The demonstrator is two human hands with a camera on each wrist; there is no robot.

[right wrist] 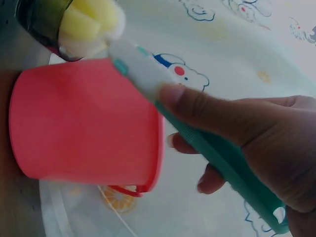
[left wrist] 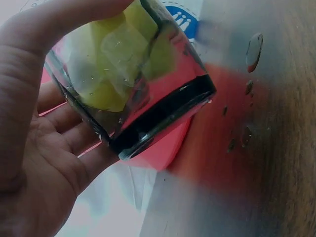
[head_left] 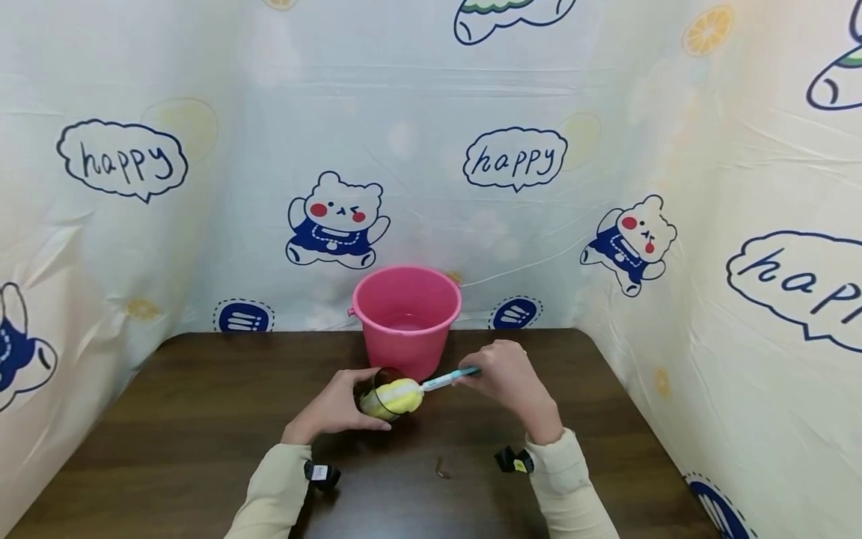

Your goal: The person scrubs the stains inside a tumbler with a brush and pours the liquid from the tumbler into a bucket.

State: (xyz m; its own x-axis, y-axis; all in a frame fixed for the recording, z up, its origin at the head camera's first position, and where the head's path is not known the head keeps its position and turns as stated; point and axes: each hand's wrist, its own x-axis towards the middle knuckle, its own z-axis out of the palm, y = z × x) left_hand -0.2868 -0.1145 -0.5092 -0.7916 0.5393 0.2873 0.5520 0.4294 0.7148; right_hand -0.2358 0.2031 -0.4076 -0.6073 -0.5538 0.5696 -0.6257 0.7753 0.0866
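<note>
My left hand grips a dark, clear glass that lies tilted, its mouth towards the right hand in the head view. A yellow and white sponge head sits partly inside the glass, with the rest of it out of the mouth. My right hand holds the brush's white and teal handle, thumb on top of it and fingers curled below. In the left wrist view the sponge shows through the wet glass wall.
A pink bucket stands at the table's back edge, just behind the glass. Water drops and a small wet mark lie on the brown wooden table. A patterned curtain surrounds the back and sides.
</note>
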